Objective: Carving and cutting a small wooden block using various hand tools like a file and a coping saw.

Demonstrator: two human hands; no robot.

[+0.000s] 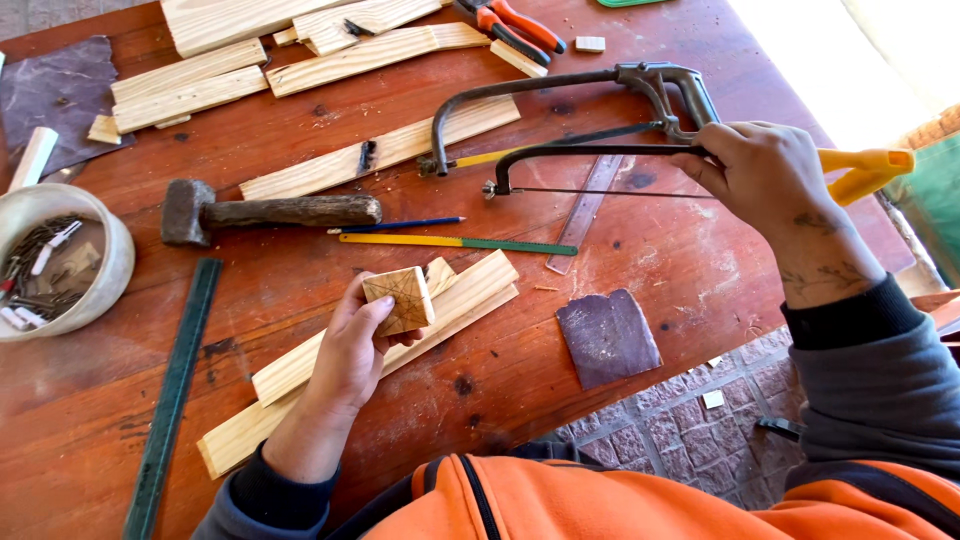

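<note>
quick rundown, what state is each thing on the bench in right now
left hand: shut on small wood block, raised over the planks
small wood block: held, pencil lines on its face
right hand: shut on small hacksaw
small hacksaw: held level above the table
large hacksaw: lying flat
hammer: lying on its side
pliers: lying shut
bowl: upright, holds nails
sandpaper: flat, at table edge
</note>
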